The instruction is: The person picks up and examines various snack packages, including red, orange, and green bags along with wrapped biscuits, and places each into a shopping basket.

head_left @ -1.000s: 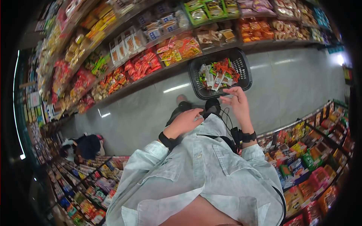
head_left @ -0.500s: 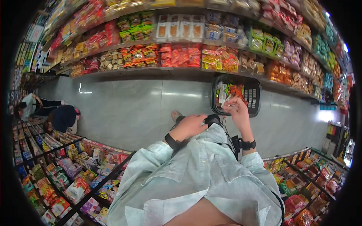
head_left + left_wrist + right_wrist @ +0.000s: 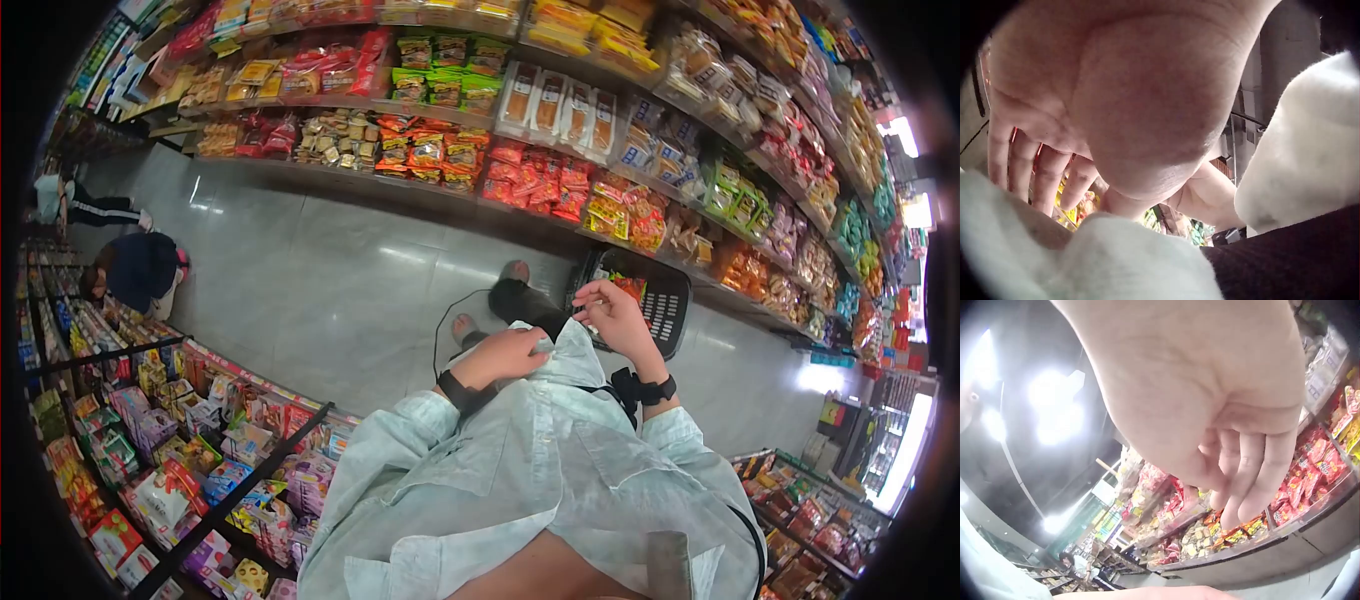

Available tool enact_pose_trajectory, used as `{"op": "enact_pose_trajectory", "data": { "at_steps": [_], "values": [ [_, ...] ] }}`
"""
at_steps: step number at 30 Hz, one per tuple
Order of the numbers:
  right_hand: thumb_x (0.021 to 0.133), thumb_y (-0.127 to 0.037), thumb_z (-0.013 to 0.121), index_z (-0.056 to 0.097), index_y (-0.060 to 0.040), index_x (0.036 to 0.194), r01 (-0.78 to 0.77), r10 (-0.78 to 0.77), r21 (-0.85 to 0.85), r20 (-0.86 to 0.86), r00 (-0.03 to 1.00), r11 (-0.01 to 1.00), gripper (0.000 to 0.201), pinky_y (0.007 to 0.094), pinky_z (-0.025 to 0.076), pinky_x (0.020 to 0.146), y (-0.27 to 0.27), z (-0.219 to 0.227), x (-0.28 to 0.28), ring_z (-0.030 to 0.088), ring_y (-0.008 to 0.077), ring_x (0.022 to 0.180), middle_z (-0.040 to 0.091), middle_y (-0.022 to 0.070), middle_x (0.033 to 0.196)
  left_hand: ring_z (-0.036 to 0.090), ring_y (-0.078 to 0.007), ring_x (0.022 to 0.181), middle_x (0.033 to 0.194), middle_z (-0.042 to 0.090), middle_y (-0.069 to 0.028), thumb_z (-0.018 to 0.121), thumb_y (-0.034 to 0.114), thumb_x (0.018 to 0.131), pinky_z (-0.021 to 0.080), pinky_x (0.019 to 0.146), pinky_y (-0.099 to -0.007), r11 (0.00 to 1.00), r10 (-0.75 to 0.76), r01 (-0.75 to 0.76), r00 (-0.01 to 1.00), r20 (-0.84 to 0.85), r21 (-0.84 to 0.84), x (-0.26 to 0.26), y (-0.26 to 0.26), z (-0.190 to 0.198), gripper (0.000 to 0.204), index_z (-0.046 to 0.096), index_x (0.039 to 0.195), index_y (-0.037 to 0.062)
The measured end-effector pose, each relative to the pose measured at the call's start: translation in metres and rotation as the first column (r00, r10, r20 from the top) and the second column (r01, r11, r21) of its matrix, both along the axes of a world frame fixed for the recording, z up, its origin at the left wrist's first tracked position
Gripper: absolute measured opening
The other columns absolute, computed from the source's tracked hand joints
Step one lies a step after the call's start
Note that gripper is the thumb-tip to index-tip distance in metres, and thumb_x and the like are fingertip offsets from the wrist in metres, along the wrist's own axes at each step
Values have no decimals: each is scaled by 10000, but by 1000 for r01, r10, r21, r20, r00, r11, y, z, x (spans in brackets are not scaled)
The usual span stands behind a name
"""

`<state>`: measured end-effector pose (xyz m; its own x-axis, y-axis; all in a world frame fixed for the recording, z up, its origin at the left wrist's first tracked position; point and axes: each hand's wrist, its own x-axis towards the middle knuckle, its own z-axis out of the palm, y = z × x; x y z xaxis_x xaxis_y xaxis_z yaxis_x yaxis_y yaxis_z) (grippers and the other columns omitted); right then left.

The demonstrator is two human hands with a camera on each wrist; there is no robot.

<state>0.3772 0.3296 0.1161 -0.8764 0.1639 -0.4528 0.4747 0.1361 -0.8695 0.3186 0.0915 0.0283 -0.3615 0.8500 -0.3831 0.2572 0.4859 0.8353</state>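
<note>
In the head view my left hand (image 3: 503, 358) is at the front of the pale shirt (image 3: 520, 440), palm down, fingers relaxed. Its fingers hang apart with nothing between them in the left wrist view. My right hand (image 3: 618, 320) is raised over the near edge of a black basket (image 3: 668, 305), its fingers loosely bent; the right wrist view shows nothing held. The basket stands on the floor by the shelf, and red and green packets (image 3: 630, 286) show in it past my hand, which hides the rest.
Shelves of bagged snacks (image 3: 535, 182) run along the far side of the aisle. Low racks of packets (image 3: 180, 490) stand at the near left and near right. A crouching person in dark clothes (image 3: 143, 272) is at the left, another person beyond. Grey floor (image 3: 310, 270) lies between.
The head view has turned, so shelves and basket sit differently in it. My feet have shifted, and the right hand now covers more of the basket. Both hands stay empty.
</note>
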Motion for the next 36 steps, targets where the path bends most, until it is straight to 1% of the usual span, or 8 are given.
{"op": "enact_pose_trajectory", "data": {
  "at_steps": [7,13,19,22,28,31,34,36],
  "values": [
    [1078,-8,540,638,17,1189,-278,274,-27,-96,957,960,150,312,617,862,-5,-31,-132,755,169,957,738,96,1079,726,-393,1020,1089,756,-196,678,360,964,565,858,-484,961,276,-276,961,24,-13,-73,-19,-7,465,643,1330,75],
    [1017,-53,625,656,-16,1203,-513,536,157,-278,797,844,192,365,596,891,-1,-47,-248,752,230,1013,755,121,1052,731,-359,998,1088,764,-175,680,363,984,566,892,-443,857,498,-501,865,-53,-118,-162,-16,15,502,632,1385,65],
    [1004,-122,633,657,-32,1224,-667,704,226,-224,674,710,239,436,591,907,34,-50,-298,746,326,1038,754,166,1090,695,-178,927,1024,747,-91,702,198,1025,566,858,-348,678,726,-725,686,-45,-123,-234,-23,-24,398,618,1388,60],
    [994,-144,656,658,-31,1230,-634,665,207,-155,730,745,262,434,589,940,65,-59,-292,740,321,1077,747,172,1139,742,-285,1022,1105,772,-151,684,265,1023,571,914,-393,664,724,-740,672,-156,-106,-269,-14,-22,403,645,1340,20],
    [987,-111,670,659,-27,1268,-378,389,112,-106,915,919,293,394,584,965,111,-63,-279,741,281,1108,745,158,1181,696,-163,1001,1097,744,-62,697,174,1021,561,922,-331,664,748,-738,654,-116,119,-377,20,-19,326,663,1311,29],
    [989,-85,668,655,-20,1285,-220,231,101,-105,967,970,303,381,580,974,116,-57,-273,742,265,1117,746,143,1198,691,-216,1120,1238,723,-162,714,169,989,540,995,-353,651,759,-740,631,-163,167,-445,32,-27,390,639,1323,-17],
    [993,-59,660,644,-10,1301,-93,101,84,-85,991,992,312,371,577,984,104,-47,-269,741,260,1126,746,134,1214,665,-300,1187,1279,698,-191,728,188,960,502,1055,-397,676,723,-702,574,-385,223,-513,37,-41,463,616,1346,-43],
    [996,-42,655,636,-4,1308,-26,33,93,-73,997,995,315,365,574,992,89,-42,-271,739,258,1133,745,137,1222,640,-362,1220,1292,682,-217,741,205,937,476,1084,-429,575,806,-767,473,-355,285,-558,39,-69,522,598,1366,-56]
  ]
}}
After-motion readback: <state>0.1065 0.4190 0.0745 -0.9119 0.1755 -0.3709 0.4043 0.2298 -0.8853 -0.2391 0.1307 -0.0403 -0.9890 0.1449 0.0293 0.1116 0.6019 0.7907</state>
